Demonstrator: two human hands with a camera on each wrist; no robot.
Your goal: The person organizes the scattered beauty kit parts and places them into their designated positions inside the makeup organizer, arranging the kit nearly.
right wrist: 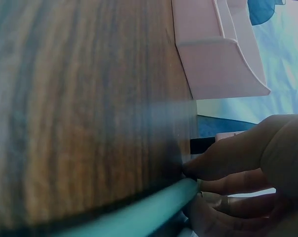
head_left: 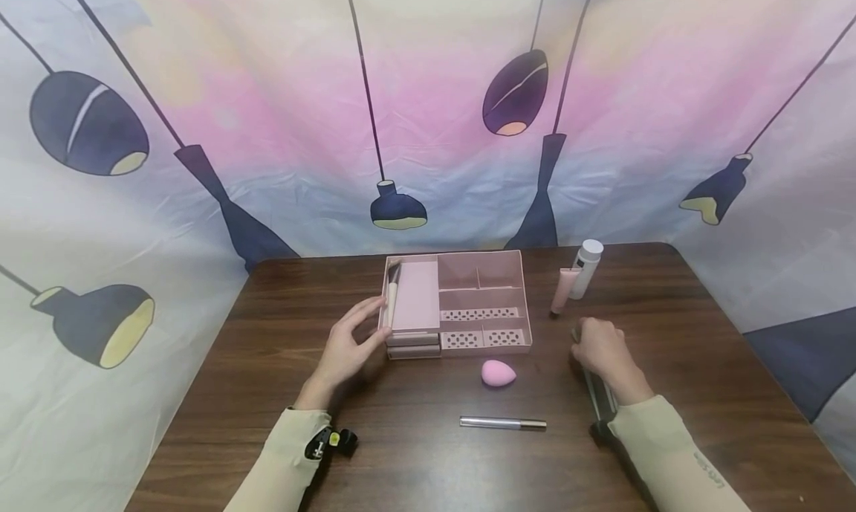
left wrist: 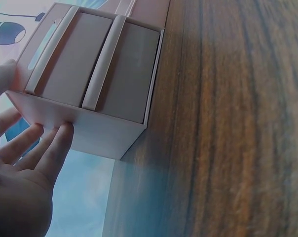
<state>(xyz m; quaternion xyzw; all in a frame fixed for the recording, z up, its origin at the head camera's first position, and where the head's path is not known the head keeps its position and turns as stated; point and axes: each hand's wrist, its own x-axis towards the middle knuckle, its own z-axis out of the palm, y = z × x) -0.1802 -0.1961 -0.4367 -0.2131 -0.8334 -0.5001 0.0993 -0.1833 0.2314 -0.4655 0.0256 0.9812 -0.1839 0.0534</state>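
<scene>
A pink desktop organizer [head_left: 484,300] with two small drawers [left wrist: 75,59] stands at the table's back middle. My left hand [head_left: 348,348] touches its left side, fingers extended against the wall [left wrist: 85,131] and thumb at the front edge. A makeup brush [head_left: 392,293] stands in the organizer's narrow left slot. At the right, my right hand [head_left: 605,352] pinches the far end of a slim, pale green stick-like thing [right wrist: 144,212] close over the table; its kind cannot be told. Another slender item [head_left: 610,399] lies beside it, partly hidden by the hand.
A pink makeup sponge [head_left: 498,374] and a silver pen-like tube [head_left: 503,423] lie in front of the organizer. Behind my right hand stand a pink squeeze tube [head_left: 564,290] and a white bottle [head_left: 587,268]. Beyond the wooden table [head_left: 281,334] hangs a printed cloth [head_left: 301,125].
</scene>
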